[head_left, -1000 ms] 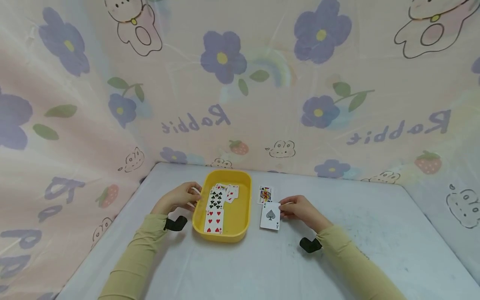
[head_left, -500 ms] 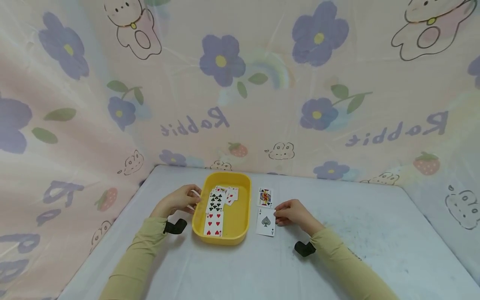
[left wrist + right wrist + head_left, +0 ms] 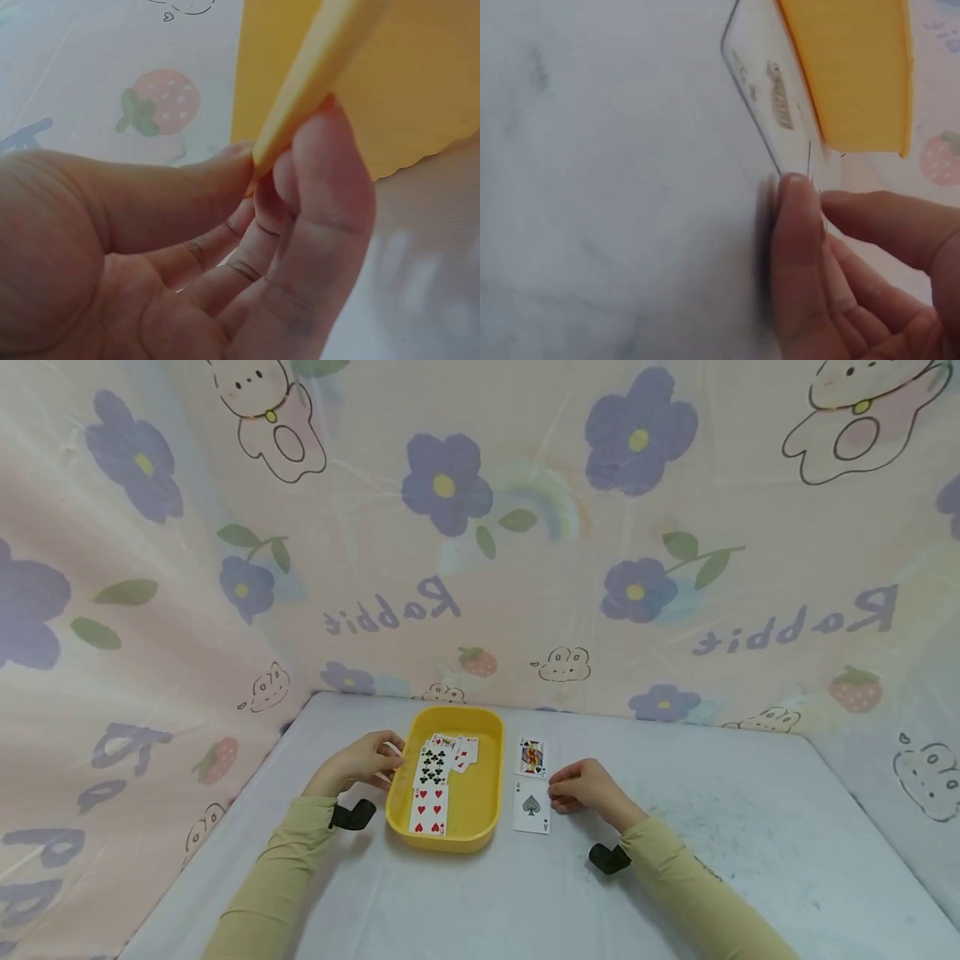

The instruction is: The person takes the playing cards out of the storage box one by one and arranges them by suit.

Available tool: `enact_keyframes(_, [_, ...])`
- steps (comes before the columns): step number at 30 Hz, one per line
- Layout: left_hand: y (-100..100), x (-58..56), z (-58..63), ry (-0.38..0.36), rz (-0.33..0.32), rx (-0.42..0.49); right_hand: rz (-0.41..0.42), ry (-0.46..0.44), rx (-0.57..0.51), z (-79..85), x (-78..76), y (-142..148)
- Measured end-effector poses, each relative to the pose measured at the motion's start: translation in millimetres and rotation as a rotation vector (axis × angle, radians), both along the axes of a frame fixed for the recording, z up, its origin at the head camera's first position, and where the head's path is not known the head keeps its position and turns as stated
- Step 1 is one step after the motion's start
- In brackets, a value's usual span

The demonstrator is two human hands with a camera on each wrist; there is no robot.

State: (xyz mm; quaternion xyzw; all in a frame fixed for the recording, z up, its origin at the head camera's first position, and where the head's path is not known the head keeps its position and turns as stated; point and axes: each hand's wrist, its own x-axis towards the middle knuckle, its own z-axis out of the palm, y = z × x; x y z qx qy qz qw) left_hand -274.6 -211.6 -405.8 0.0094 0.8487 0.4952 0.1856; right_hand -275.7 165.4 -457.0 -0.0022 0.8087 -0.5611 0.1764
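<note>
My left hand [image 3: 360, 760] pinches the left rim of a yellow tray [image 3: 483, 810]; the left wrist view shows thumb and fingers on the tray wall [image 3: 300, 82]. In the tray lie several playing cards, among them a six of hearts [image 3: 428, 814] and a black club card [image 3: 432, 766], partly overlapping. Right of the tray, an ace of spades [image 3: 531, 818] lies just below a spade face card [image 3: 532, 757]. My right hand [image 3: 592, 795] pinches the ace's right edge, and its fingertips cover a corner of the ace [image 3: 769, 86] in the right wrist view.
A white cloth [image 3: 720, 843] with faint smudges covers the table. Patterned curtain [image 3: 540, 568] with flowers and rabbits rises along the back and both sides. Each wrist carries a small black mount, one at the left wrist [image 3: 354, 815] and one at the right [image 3: 609, 859].
My right hand has brought the ace left and nearer to me, from overlapping the face card's lower edge to lying below it. My left hand stays on the tray rim.
</note>
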Motion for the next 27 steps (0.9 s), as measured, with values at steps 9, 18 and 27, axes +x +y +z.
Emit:
enact_keyframes(9, [-2,-2.3,-0.4,-0.006,-0.005,0.026,0.019,0.071,0.050,33.7,-7.1,-8])
enact_keyframes(18, [-2,-3.8,-1.2,-0.011,0.005,0.017,0.164,0.013,-0.267,88.4,-16.0,-69])
enact_keyframes(27, [-1,-5.1,-3.2,-0.006,0.018,0.026,0.185,-0.136,-0.389,82.9,-22.2,-129])
